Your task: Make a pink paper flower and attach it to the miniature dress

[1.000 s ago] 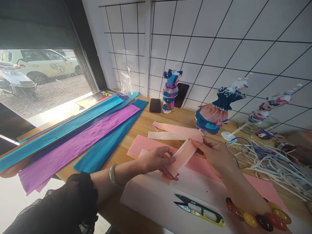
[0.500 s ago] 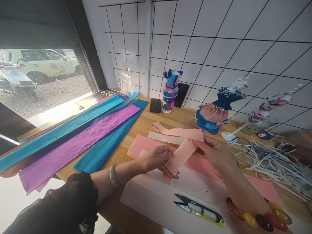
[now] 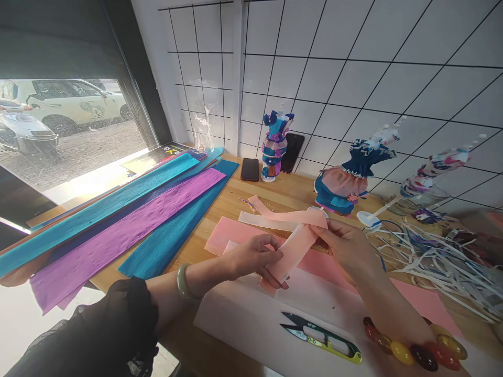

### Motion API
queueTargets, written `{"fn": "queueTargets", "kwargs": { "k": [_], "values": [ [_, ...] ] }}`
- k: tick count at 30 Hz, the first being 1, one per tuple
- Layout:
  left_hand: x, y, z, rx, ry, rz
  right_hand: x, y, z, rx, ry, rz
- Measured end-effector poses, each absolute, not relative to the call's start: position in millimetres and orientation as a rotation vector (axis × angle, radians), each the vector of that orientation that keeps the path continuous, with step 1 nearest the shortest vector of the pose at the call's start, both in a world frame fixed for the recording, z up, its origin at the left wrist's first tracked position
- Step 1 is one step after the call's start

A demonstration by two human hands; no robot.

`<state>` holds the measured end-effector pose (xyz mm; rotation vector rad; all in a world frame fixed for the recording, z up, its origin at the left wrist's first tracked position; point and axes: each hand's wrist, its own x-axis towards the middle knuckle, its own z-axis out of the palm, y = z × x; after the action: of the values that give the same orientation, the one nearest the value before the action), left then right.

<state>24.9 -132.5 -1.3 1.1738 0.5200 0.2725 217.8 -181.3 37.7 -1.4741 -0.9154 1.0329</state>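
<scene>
A pale pink paper strip (image 3: 293,254), with a white band along one edge, is stretched between my hands. My left hand (image 3: 255,256) is closed on its lower end, thumb on top and fingers underneath. At the upper end, my right hand (image 3: 341,238) pinches the strip where it folds over; a loose length trails left across the table. Beneath lie a pink paper sheet (image 3: 223,235) and a whitish-pink sheet (image 3: 231,319). Thread snips (image 3: 320,337) with yellow-green and black handles rest on the paper below my hands.
Long crepe paper strips in purple (image 3: 137,225), turquoise (image 3: 118,196) and blue (image 3: 176,225) lie at left. Small dress forms (image 3: 341,180) stand along the tiled wall, near a phone (image 3: 250,169). Tangled white strips (image 3: 436,262) are heaped at right.
Little differs. My left thumb has shifted slightly over the strip, and the folded top in my right hand has moved a touch. Everything else stays put.
</scene>
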Motion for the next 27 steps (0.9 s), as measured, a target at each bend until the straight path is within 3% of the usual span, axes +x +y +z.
{"fn": "queueTargets", "kwargs": {
  "k": [27],
  "values": [
    [23.6, -135.5, 5.9, 1.168, 0.547, 0.278, 218.7, -181.1, 31.9, -1.419, -0.901, 1.026]
  ]
}}
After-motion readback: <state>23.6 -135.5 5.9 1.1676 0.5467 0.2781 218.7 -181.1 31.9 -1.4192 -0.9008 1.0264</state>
